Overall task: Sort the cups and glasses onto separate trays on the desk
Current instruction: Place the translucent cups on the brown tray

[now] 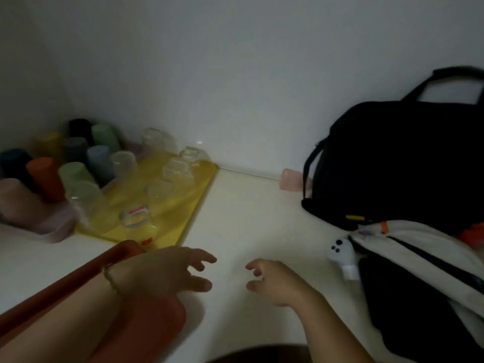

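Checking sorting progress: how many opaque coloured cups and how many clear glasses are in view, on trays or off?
Opaque coloured cups: 10 (9 grouped at left, 1 pale pink cup beside the black bag)
Clear drinking glasses: 7
Total: 17
Blur makes counts slightly uncertain.

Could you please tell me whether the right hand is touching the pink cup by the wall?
Apart. The head view shows bare desk between the right hand and the pink cup.
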